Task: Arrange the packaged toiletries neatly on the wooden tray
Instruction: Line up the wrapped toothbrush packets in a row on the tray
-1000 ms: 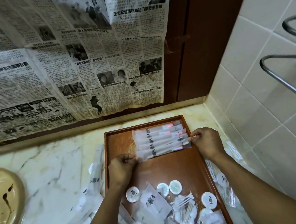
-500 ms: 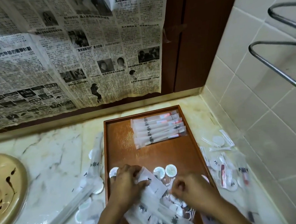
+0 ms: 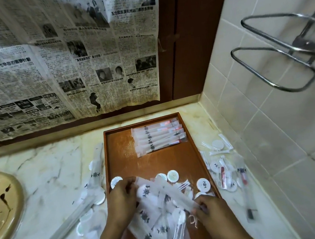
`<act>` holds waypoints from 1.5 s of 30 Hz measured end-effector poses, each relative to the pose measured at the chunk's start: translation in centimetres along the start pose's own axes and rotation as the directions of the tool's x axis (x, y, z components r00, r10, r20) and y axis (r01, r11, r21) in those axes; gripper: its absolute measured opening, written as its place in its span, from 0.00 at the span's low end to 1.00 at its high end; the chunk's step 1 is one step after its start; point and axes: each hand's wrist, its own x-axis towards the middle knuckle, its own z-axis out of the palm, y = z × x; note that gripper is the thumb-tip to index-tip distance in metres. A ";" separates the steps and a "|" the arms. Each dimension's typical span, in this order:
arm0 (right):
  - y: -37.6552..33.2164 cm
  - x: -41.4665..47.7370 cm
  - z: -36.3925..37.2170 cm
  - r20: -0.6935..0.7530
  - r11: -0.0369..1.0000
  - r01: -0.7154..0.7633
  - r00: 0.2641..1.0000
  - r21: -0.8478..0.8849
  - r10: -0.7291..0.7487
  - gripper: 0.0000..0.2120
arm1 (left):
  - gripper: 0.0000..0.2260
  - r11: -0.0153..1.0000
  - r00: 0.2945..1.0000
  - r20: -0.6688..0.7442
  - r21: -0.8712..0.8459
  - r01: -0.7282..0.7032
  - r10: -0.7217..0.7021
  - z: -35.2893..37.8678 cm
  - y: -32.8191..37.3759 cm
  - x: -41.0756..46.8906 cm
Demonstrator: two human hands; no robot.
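The wooden tray (image 3: 157,163) lies on the marble counter. Several long toothbrush packets (image 3: 158,136) sit in a neat row at its far right end. A loose pile of translucent packets (image 3: 159,227) and round white packets (image 3: 172,175) covers its near end. My left hand (image 3: 122,198) and my right hand (image 3: 213,208) are both in that pile. Each grips one end of a long translucent packet (image 3: 175,196), which lies slanted across the top of the pile. The packets under my hands are partly hidden.
More long and round packets lie scattered on the counter left of the tray (image 3: 94,175) and right of it (image 3: 225,172). A beige basin (image 3: 5,207) is at the far left. A metal rack (image 3: 281,53) juts from the tiled wall on the right. Newspaper (image 3: 66,60) covers the back wall.
Both hands left the toothbrush row at the far end and came back to the near pile. They now hold a long packet between them. The row stays in place.
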 end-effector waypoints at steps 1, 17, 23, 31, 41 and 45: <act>0.5 -0.2 -0.4 -0.049 0.999 -0.032 0.998 0.039 0.034 0.09 | 0.08 1.000 1.000 -0.006 0.003 0.002 -0.002 0.0 0.2 -0.3; 7.1 -0.4 -2.8 -0.545 0.913 -0.407 0.763 0.010 0.347 0.17 | 0.19 0.991 0.985 0.164 0.134 0.024 -0.046 2.3 0.8 -2.8; 8.8 -0.5 -1.7 -0.449 0.860 -0.510 0.769 -0.001 0.455 0.13 | 0.21 0.987 0.982 0.174 0.154 0.041 -0.068 2.2 0.8 -2.8; 5.3 -1.1 -2.4 -0.554 0.989 -0.141 0.819 0.052 0.146 0.07 | 0.15 0.998 0.996 0.092 -0.064 0.013 -0.007 0.6 6.3 -3.2; -0.6 -0.8 -3.8 -0.268 0.953 0.251 0.943 0.172 -0.200 0.10 | 0.17 0.857 0.979 0.204 -0.499 0.131 -0.030 -1.6 12.8 -0.8; -0.8 -0.7 -4.4 -0.279 0.940 0.273 0.937 0.203 -0.212 0.13 | 0.16 0.879 0.972 0.233 -0.454 0.148 -0.043 -2.5 13.4 0.1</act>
